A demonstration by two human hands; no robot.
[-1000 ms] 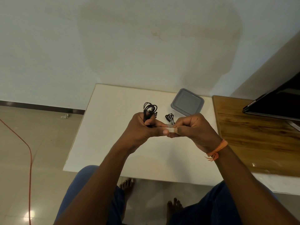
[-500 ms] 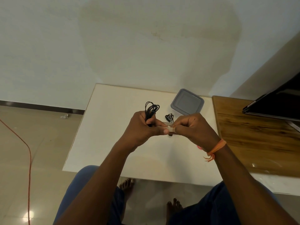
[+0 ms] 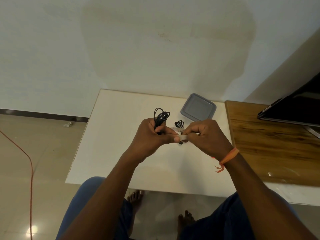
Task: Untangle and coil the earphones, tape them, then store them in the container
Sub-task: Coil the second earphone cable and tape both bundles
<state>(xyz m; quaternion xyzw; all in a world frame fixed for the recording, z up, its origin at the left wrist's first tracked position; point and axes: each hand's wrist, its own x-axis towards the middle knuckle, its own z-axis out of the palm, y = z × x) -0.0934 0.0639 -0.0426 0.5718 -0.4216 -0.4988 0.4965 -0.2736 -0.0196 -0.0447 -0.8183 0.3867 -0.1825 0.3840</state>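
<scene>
My left hand (image 3: 152,134) grips a coiled bundle of black earphones (image 3: 161,116), whose loops stick up above my fist. Its thumb also presses one end of a pale strip of tape (image 3: 183,135). My right hand (image 3: 204,134) pinches the other end of that strip, with a roll of tape partly hidden behind the fingers. A second small bundle of black earphones (image 3: 179,124) lies on the white table (image 3: 110,141) just beyond my hands. The grey lidded container (image 3: 198,107) stands shut at the table's back right.
A wooden board (image 3: 270,146) adjoins the table on the right, with a dark laptop (image 3: 294,108) at its far end. An orange cable (image 3: 26,156) runs over the tiled floor at left. My knees and bare feet are below the table's front edge.
The hands have shifted slightly and drawn a little apart, so a bit more tape shows between them. The earphone bundle stays in my left hand.
</scene>
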